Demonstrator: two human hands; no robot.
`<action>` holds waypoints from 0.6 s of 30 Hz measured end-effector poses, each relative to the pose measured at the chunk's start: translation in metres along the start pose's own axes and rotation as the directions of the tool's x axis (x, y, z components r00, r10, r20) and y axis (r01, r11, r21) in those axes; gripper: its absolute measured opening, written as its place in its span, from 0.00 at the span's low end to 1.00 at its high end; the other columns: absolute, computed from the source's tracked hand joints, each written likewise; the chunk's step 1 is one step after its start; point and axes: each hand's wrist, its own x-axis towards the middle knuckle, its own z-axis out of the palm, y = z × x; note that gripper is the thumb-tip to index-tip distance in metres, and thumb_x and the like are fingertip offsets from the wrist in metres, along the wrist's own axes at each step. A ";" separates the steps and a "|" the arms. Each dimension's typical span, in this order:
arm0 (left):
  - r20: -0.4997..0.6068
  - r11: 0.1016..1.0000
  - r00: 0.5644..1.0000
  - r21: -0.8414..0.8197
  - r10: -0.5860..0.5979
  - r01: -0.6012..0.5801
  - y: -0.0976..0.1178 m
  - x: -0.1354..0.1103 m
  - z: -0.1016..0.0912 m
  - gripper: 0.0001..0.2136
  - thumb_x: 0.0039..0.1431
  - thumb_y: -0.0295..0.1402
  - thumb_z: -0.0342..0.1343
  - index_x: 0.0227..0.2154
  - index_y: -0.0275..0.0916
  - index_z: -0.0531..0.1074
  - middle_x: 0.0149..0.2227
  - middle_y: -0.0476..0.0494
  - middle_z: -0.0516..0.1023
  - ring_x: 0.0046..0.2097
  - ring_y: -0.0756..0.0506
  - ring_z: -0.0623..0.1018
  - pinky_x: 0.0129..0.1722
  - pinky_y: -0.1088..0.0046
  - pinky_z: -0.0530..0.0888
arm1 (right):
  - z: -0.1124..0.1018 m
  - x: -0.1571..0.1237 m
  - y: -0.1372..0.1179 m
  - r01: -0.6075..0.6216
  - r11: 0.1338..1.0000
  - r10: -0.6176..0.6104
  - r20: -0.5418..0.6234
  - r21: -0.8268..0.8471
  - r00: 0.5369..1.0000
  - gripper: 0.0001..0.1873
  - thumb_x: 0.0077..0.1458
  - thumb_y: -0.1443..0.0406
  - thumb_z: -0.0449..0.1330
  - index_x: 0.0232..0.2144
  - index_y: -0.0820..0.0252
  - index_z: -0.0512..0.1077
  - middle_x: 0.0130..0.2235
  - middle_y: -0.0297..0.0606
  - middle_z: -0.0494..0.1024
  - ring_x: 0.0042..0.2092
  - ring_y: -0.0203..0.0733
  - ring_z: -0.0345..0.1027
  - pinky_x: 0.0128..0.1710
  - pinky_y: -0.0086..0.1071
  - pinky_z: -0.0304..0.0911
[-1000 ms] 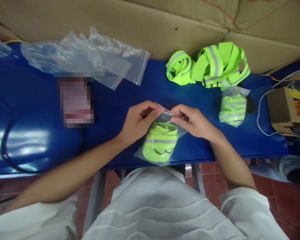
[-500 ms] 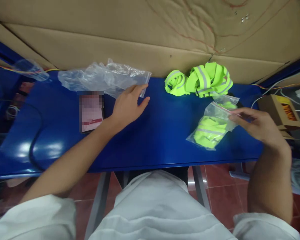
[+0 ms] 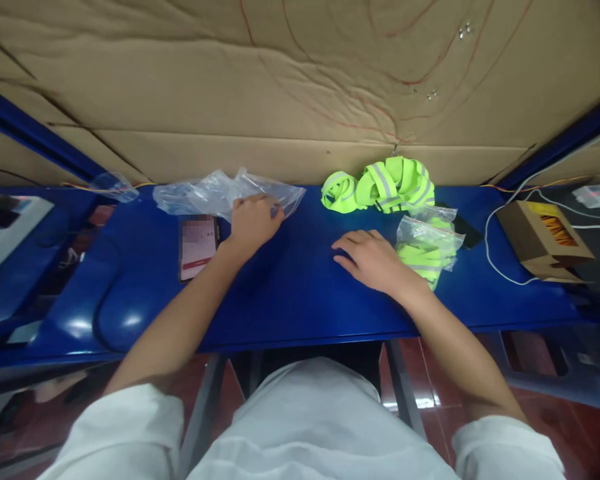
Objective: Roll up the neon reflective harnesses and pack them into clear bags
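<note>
My left hand (image 3: 257, 223) is curled over the near side of a pile of clear plastic bags (image 3: 207, 193), its fingers closed on the edge of one bag. My right hand (image 3: 370, 259) lies palm down over the blue table, fingers loosely stretched, with nothing in it. Just right of its wrist, partly hidden by the forearm, are clear zip bags (image 3: 430, 233) with folded neon-yellow reflective straps inside. Behind them sits a heap of loose neon-yellow reflective straps (image 3: 397, 187), with a smaller coil (image 3: 339, 192) at its left.
A phone (image 3: 197, 247) lies beside my left forearm. On the right are an open cardboard box (image 3: 545, 233), a white cable (image 3: 489, 233) and a dark flat object (image 3: 466, 233). Brown cardboard (image 3: 280, 100) lines the back of the blue table (image 3: 290, 300).
My right hand has let go of the bagged straps and moved left over the table. My left hand's fingers have curled onto a clear bag. The view has shifted too.
</note>
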 end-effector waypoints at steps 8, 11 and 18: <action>-0.061 0.983 0.988 -0.107 0.143 -0.149 0.016 -0.026 0.003 0.26 0.74 0.44 0.43 0.66 0.35 0.66 0.69 0.26 0.65 0.71 0.29 0.64 0.70 0.48 0.59 | 0.015 -0.011 0.046 -0.269 0.959 0.273 0.041 -0.091 0.961 0.16 0.72 0.62 0.53 0.54 0.61 0.77 0.55 0.48 0.79 0.54 0.57 0.75 0.47 0.45 0.68; -0.028 0.939 0.953 -0.161 0.302 -0.302 0.048 -0.001 0.010 0.33 0.70 0.47 0.54 0.71 0.37 0.59 0.72 0.27 0.61 0.73 0.30 0.61 0.72 0.51 0.58 | 0.018 -0.021 0.061 -0.227 0.973 0.228 0.006 -0.046 0.974 0.17 0.73 0.61 0.51 0.52 0.61 0.77 0.55 0.47 0.80 0.54 0.55 0.75 0.51 0.44 0.68; 0.170 0.918 0.910 -0.199 0.378 -0.344 0.115 0.074 0.035 0.38 0.57 0.34 0.68 0.69 0.35 0.62 0.71 0.24 0.61 0.70 0.26 0.64 0.68 0.46 0.62 | 0.018 -0.020 0.063 -0.226 0.970 0.223 -0.036 -0.092 0.974 0.27 0.73 0.64 0.45 0.70 0.61 0.63 0.63 0.50 0.75 0.57 0.58 0.74 0.58 0.50 0.67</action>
